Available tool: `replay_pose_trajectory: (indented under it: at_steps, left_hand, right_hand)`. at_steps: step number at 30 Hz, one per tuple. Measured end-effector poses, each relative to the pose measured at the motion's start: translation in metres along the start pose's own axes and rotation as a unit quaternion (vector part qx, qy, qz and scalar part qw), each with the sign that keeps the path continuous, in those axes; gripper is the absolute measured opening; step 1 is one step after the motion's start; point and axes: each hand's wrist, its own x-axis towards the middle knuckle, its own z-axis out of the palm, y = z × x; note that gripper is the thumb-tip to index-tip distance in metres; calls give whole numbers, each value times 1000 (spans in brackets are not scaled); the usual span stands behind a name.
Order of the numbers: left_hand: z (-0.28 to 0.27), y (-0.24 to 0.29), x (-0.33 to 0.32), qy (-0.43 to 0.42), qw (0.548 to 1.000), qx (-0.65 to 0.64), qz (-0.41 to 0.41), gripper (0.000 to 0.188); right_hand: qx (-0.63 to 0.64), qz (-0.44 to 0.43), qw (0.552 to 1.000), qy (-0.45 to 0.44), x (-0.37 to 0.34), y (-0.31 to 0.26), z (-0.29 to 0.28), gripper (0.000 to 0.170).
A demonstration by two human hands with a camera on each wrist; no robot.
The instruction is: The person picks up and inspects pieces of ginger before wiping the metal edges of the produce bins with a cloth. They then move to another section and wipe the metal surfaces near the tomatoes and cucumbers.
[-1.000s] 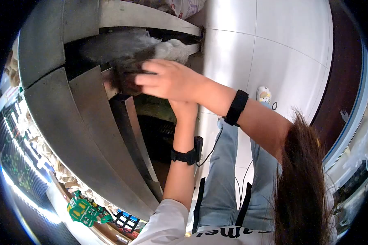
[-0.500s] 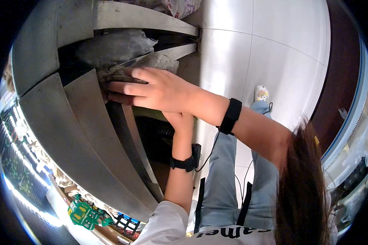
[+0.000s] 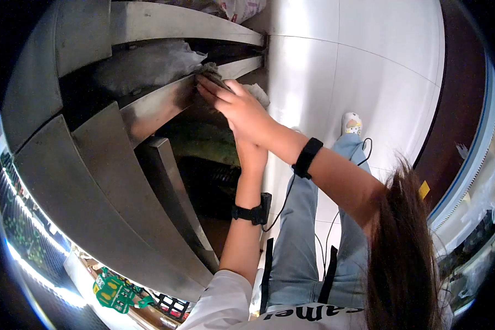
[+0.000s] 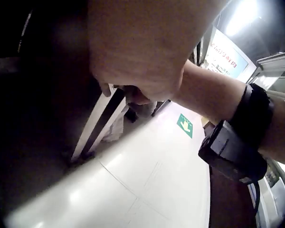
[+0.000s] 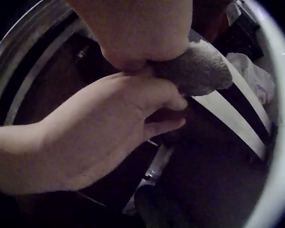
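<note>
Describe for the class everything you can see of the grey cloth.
The grey cloth looks rough and fuzzy, like towelling, and paler along its lit edge. It is bunched, with a rounded fold sticking out. The right hand grips it over a metal strip. The rest is hidden by that hand, and whether the left hand touches it is unclear.
</note>
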Motion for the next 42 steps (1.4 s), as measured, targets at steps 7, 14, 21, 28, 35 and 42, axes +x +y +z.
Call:
replay_pose_trajectory:
  at_steps: [7,14,21,28,35,42]
  left_hand:
    - [22,-31,4,-72,909,364,-192,48]
    - [5,-2,6,-53,995,32,-84,44]
    - [23,-14,-5,0,977,177,-118,41]
    - [14,-79,-27,-47,929,342,-132,40]
    - [41,-158,-25,-149,875,454,-80,41]
    - [81,-295,21,-80,868,490,0,40]
  right_hand:
    - [80,-91,988,94,48,-71,-40,16]
    - [96,46,994,36,12,-12,-8,15]
    - [83,42,996,17,23,-36,-33,20]
    - [120,-53,990,58,42,-68,-39,46]
    - [79,52,995,36,4,-21,20,68]
    - [193,232,951,70,-35,53,71,84]
